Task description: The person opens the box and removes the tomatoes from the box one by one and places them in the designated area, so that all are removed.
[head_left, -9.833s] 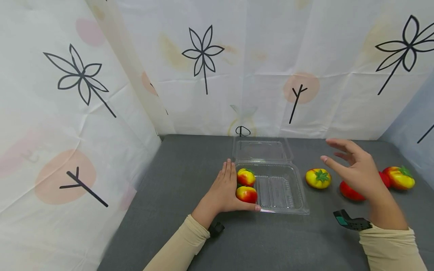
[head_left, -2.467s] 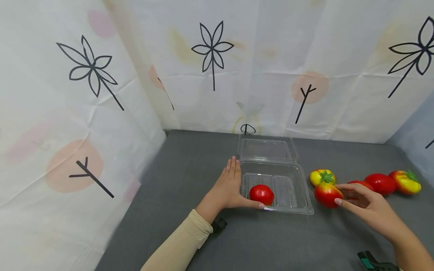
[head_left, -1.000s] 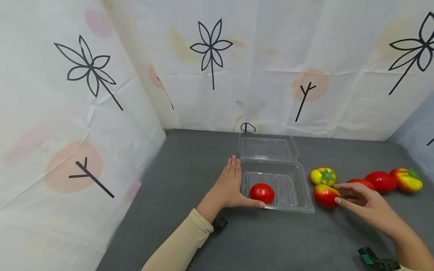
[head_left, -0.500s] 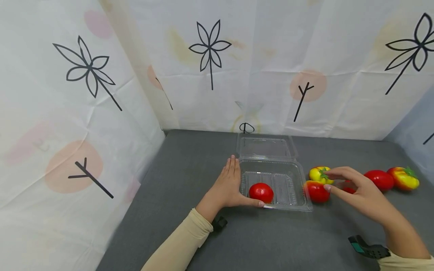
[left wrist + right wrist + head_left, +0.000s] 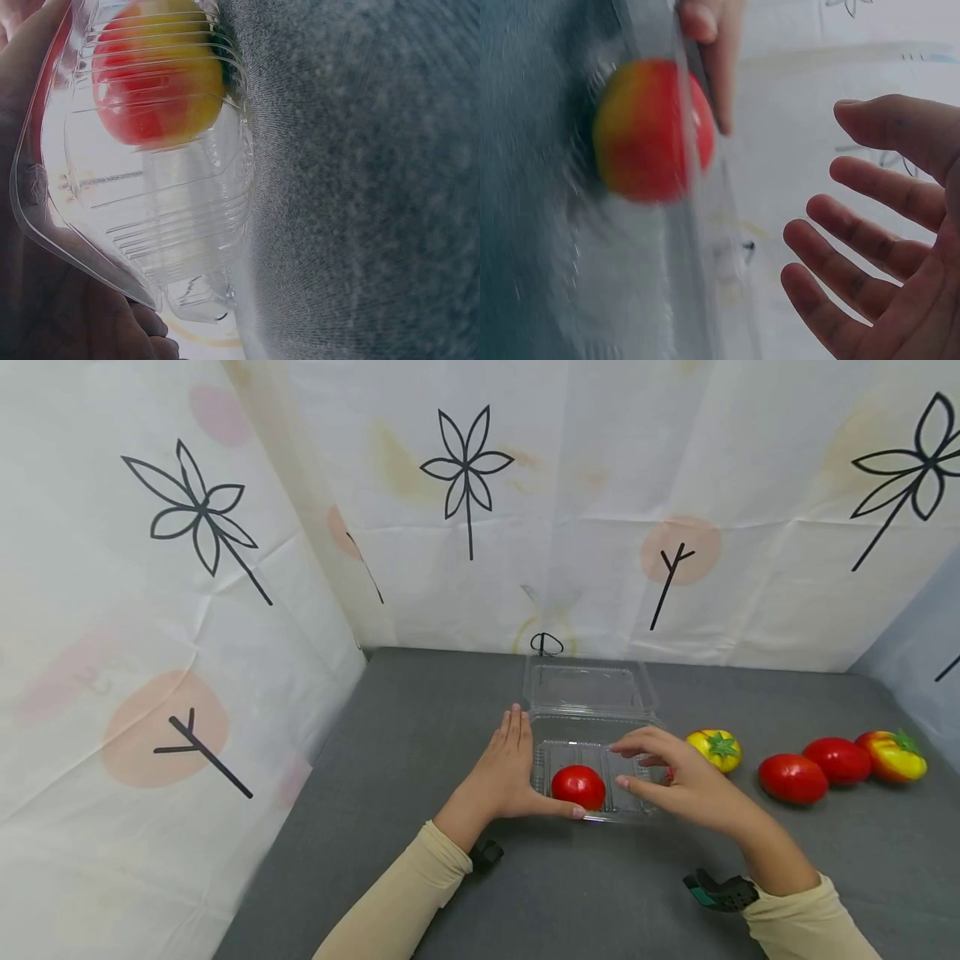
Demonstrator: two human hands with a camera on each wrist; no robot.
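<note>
A clear plastic clamshell box (image 5: 570, 747) stands with its lid (image 5: 588, 685) folded back. Inside, by the front left, lies a tomato (image 5: 579, 787), red on top; the left wrist view shows its yellow lower side (image 5: 161, 75) through the ribbed wall. My left hand (image 5: 498, 777) rests against the box's left side with straight fingers, its thumb along the front rim. Over the box's right part hovers my right hand (image 5: 678, 781), fingers spread and slightly bent, holding nothing in the right wrist view. A patch of red shows behind its fingers; the rest is hidden.
Right of the box sits a yellow tomato with a green leafy top (image 5: 716, 749). Farther right are two red tomatoes, a nearer one (image 5: 793, 778) and another (image 5: 838, 761), then a red-yellow one (image 5: 892, 756). Printed cloth (image 5: 585, 568) walls the grey table (image 5: 420, 710).
Earlier two tomatoes lay in the box; now one shows. My right hand moved a red-yellow tomato left toward the box's right edge, then came off it and over the box. The left hand stayed.
</note>
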